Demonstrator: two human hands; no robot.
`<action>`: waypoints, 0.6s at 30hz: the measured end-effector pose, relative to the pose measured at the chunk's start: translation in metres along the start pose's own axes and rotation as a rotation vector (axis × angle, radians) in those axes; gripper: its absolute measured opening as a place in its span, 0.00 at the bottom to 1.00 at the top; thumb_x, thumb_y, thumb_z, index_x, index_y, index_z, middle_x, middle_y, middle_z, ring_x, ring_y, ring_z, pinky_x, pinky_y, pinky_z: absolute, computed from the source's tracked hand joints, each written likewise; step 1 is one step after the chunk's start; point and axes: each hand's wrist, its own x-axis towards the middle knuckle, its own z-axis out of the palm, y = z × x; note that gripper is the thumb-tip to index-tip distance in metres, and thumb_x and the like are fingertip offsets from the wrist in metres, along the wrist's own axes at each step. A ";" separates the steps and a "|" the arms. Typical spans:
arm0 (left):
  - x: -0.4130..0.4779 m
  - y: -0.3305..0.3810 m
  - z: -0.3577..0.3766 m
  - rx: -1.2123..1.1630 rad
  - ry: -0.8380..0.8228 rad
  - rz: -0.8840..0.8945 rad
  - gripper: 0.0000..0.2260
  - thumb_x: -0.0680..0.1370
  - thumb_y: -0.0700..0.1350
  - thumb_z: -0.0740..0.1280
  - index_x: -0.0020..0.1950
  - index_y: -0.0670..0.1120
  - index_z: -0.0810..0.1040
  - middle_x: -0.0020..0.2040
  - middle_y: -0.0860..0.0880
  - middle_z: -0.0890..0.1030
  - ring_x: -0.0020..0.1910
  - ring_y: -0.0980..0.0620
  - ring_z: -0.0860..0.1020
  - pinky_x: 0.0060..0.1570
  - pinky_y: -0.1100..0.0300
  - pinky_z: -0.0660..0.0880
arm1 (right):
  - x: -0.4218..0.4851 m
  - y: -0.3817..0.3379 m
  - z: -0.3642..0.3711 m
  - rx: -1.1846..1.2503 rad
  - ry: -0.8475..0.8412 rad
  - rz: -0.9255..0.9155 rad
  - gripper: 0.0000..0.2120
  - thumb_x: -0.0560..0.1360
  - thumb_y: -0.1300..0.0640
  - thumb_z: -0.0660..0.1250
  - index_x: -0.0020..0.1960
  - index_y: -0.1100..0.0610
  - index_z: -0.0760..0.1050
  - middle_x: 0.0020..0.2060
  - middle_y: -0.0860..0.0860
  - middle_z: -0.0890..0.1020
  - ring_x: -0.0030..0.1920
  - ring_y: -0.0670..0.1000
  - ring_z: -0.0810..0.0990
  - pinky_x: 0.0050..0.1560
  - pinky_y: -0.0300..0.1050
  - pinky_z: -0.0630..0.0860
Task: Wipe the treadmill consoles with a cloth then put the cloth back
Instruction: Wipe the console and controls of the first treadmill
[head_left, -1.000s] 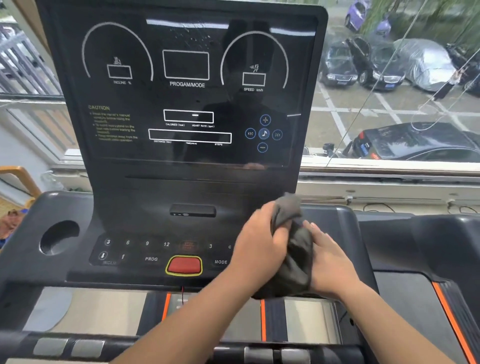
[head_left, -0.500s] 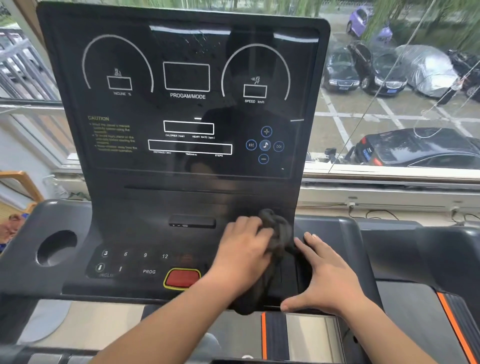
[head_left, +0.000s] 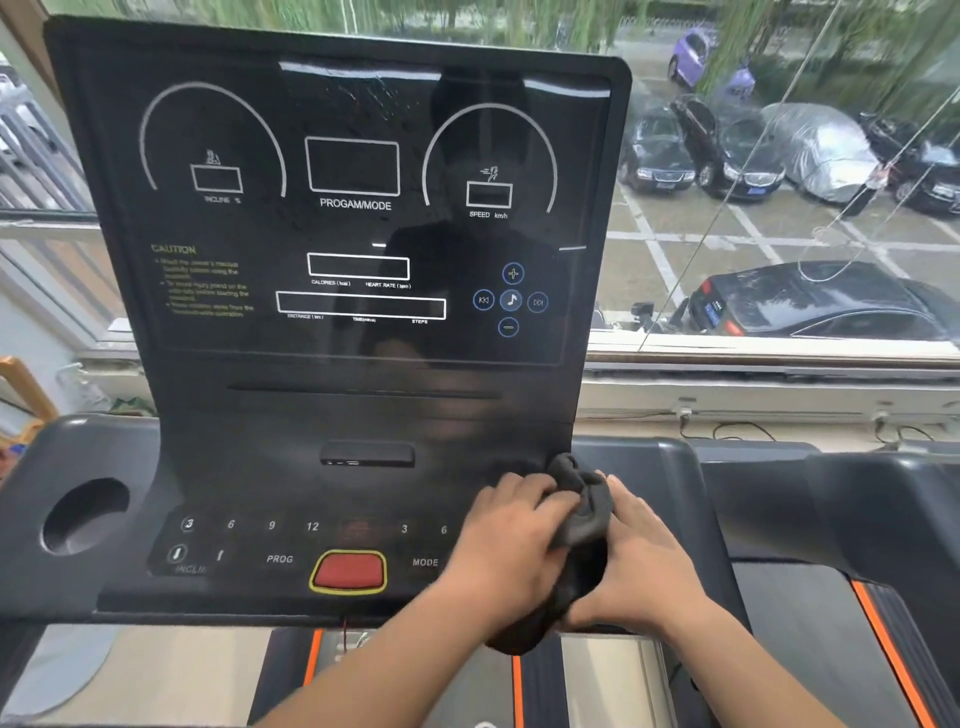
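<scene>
Right grip: half a second ago it lay flat on the console with fingers spread, just beside the cloth. It has moved left and now lies against the cloth's right side, fingers drawn together. Blur hides whether it clasps the cloth.

Left grip: its fingers, then laid over the cloth, now curl round its top.

Cloth: pressed down on the console half a second ago, now bunched between both grips, as it was one second ago but lower on the console's right side.

View: the console's top edge sits further down in frame.
</scene>
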 end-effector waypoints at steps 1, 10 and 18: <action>-0.001 -0.015 -0.009 -0.002 -0.006 -0.017 0.19 0.72 0.53 0.67 0.63 0.54 0.78 0.60 0.52 0.78 0.53 0.43 0.76 0.48 0.48 0.77 | 0.000 0.001 0.000 -0.015 -0.030 0.007 0.70 0.46 0.21 0.73 0.83 0.39 0.51 0.83 0.38 0.49 0.83 0.43 0.47 0.82 0.44 0.53; -0.010 -0.025 -0.007 0.036 0.129 -0.443 0.26 0.63 0.50 0.80 0.59 0.49 0.76 0.60 0.44 0.76 0.50 0.40 0.78 0.43 0.47 0.81 | -0.003 0.001 -0.004 -0.010 -0.074 0.044 0.71 0.49 0.21 0.73 0.83 0.36 0.42 0.82 0.37 0.40 0.82 0.41 0.37 0.83 0.45 0.42; 0.001 -0.033 -0.015 0.026 -0.005 0.005 0.21 0.74 0.53 0.66 0.67 0.54 0.73 0.64 0.51 0.74 0.57 0.44 0.74 0.52 0.47 0.78 | 0.000 -0.003 -0.005 -0.034 -0.065 0.031 0.71 0.48 0.21 0.73 0.84 0.38 0.46 0.82 0.36 0.43 0.75 0.33 0.36 0.83 0.43 0.43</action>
